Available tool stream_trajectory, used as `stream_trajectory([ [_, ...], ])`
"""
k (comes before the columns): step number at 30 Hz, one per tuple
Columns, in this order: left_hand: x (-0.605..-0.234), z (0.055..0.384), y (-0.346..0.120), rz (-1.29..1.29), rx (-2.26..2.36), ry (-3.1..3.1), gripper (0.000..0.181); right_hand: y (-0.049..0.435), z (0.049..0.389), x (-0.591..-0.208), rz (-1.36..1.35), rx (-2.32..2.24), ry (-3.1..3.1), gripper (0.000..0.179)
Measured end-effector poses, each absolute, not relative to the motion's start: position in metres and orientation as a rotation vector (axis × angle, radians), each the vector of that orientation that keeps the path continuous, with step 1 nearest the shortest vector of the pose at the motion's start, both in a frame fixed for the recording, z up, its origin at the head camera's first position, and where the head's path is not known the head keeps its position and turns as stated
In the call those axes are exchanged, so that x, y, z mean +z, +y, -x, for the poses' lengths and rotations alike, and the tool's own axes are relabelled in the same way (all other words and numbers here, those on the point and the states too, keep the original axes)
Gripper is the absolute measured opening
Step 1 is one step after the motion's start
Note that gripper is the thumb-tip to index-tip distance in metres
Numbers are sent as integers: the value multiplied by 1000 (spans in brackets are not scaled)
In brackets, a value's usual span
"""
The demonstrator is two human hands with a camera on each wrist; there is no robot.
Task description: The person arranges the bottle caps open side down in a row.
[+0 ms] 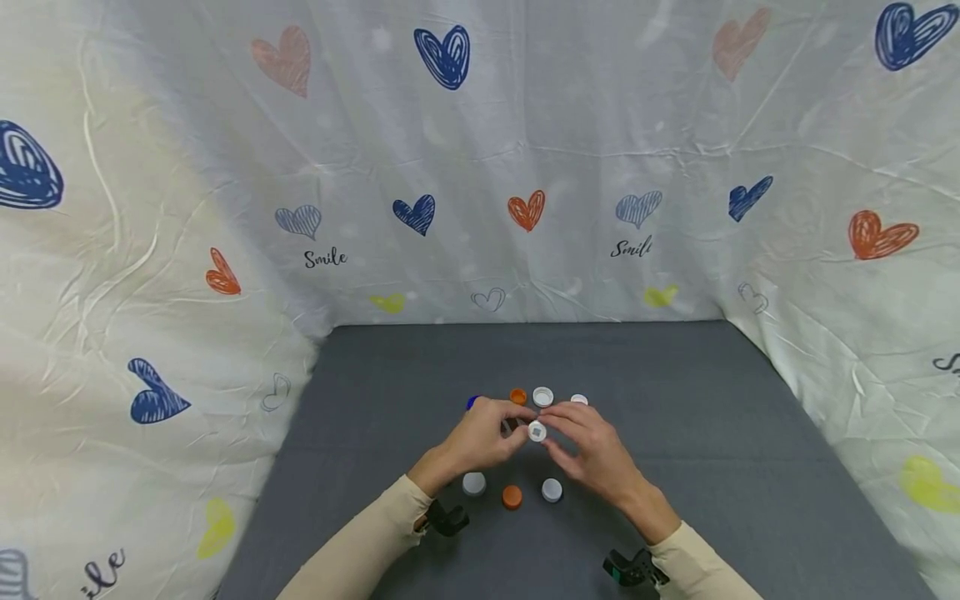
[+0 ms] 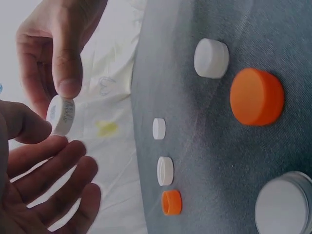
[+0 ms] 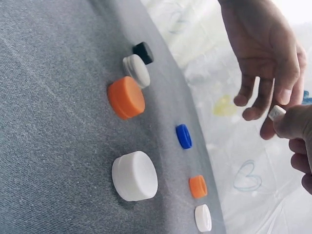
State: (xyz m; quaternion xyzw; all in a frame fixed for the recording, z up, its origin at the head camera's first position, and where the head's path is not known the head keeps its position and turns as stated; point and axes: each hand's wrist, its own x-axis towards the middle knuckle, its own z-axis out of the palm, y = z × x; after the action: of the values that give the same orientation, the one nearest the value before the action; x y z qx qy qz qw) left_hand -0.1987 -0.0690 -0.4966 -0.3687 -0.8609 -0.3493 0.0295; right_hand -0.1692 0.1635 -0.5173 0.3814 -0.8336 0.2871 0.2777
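Note:
Between my hands, raised above the grey table, is a small white bottle cap with a grey square mark on its face. Fine print shows on its side in the left wrist view, where the cap is tilted. My left hand pinches one edge with thumb and index finger; its other fingers are spread loosely. From the opposite side my right hand pinches the cap too, thumb pressed on it. The right wrist view shows only a sliver of the cap between the fingertips.
Nearer me on the table lie a white cap, an orange cap and another white cap. Beyond the hands are a blue cap, an orange one and two white ones. A heart-printed cloth hangs around the table.

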Motion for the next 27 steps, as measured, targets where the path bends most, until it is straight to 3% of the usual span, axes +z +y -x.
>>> stream_trajectory([
  [13,-497,189,-59,1179,-523,-2421,29,169,165,-522,-928,782,-2287,39],
  [27,-506,182,-2,1302,-145,-2514,22,214,142,-533,-840,711,-2404,33],
])
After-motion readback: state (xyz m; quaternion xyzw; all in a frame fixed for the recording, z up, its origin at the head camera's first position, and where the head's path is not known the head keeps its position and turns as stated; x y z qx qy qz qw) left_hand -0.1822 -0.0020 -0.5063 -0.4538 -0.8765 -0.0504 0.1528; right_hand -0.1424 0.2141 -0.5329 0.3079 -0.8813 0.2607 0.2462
